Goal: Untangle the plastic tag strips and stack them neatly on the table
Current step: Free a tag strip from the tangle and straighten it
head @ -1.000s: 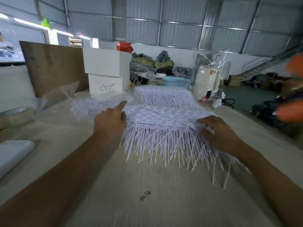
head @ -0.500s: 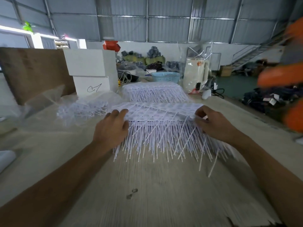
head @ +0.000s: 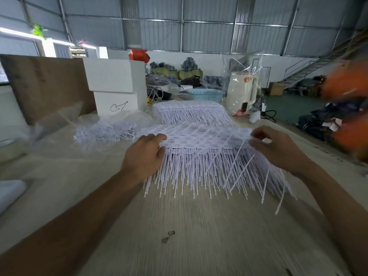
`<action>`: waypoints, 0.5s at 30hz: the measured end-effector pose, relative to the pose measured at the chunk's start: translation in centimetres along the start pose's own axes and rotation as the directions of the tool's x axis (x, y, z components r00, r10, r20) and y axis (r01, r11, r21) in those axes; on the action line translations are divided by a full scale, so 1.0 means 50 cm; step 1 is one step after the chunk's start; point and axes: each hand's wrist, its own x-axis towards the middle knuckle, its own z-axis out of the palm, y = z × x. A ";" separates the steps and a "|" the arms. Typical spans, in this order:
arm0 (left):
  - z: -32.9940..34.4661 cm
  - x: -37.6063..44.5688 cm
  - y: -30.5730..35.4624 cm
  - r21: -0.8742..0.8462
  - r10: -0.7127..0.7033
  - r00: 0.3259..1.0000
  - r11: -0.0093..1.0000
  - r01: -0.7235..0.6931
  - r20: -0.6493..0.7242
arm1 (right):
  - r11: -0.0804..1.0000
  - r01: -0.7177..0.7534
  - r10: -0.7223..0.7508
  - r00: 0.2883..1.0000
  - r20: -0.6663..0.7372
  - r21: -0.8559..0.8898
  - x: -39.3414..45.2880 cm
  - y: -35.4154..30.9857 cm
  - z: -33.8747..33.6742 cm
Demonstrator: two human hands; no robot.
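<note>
A stack of white plastic tag strips (head: 201, 136) lies on the wooden table (head: 199, 236) in front of me, its thin tails fanned toward me. My left hand (head: 144, 156) grips the stack's left end, fingers curled over the edge. My right hand (head: 274, 147) pinches the right end of the top strip, slightly lifted. A second neat stack of tag strips (head: 191, 111) lies just behind. A tangled heap of tag strips (head: 103, 132) sits to the left inside clear plastic.
White boxes (head: 115, 86) and a brown board (head: 45, 84) stand at the back left. A blue basket (head: 205, 94), a cream kettle (head: 242, 92) in a clear bag and cables sit behind the stacks. Blurred orange shapes (head: 346, 84) show at the right edge.
The view has swung slightly left and down. My right hand has shifted to pinch the top strip's right end and raised it a little; my left hand stays on the left end.
</note>
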 end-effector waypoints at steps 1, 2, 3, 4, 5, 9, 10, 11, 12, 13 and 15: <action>0.000 0.001 0.000 0.000 0.002 1.000 1.000 -0.002 -0.006 | 0.999 0.017 -0.014 0.998 -0.066 0.051 -0.002 -0.003 -0.005; 0.000 0.001 0.001 -0.001 0.000 1.000 1.000 0.000 -0.013 | 0.993 0.044 -0.031 0.992 -0.119 0.108 -0.004 -0.008 -0.010; 0.000 0.002 0.001 -0.008 -0.006 1.000 1.000 0.006 -0.018 | 0.984 0.074 -0.049 0.987 -0.154 0.163 -0.006 -0.014 -0.013; 0.001 0.002 0.003 -0.027 -0.021 1.000 0.999 0.020 -0.017 | 0.970 0.094 -0.057 0.985 -0.163 0.225 -0.007 -0.020 -0.015; 0.001 0.003 0.005 -0.073 -0.046 0.999 0.996 0.046 -0.006 | 0.949 0.086 -0.040 0.987 -0.153 0.305 -0.007 -0.024 -0.014; -0.010 0.006 0.025 -0.511 -0.133 0.971 0.831 0.217 0.196 | 0.700 -0.185 0.254 0.967 0.002 0.689 -0.004 -0.033 0.001; -0.014 0.006 0.034 -0.594 -0.121 0.957 0.761 0.260 0.264 | 0.654 -0.246 0.311 0.950 0.043 0.716 -0.003 -0.032 0.006; -0.017 0.006 0.045 -0.657 -0.104 0.940 0.690 0.303 0.325 | 0.639 -0.294 0.341 0.937 0.082 0.710 -0.005 -0.031 0.011; -0.018 0.005 0.054 -0.705 -0.083 0.925 0.624 0.338 0.370 | 0.667 -0.327 0.346 0.932 0.111 0.670 -0.007 -0.030 0.015; -0.018 0.004 0.063 -0.737 -0.064 0.915 0.571 0.361 0.398 | 0.736 -0.341 0.329 0.935 0.132 0.585 -0.009 -0.027 0.017; -0.020 0.003 0.078 -0.766 -0.029 0.907 0.525 0.371 0.420 | 0.931 -0.272 0.232 0.956 0.180 0.243 -0.014 -0.025 0.019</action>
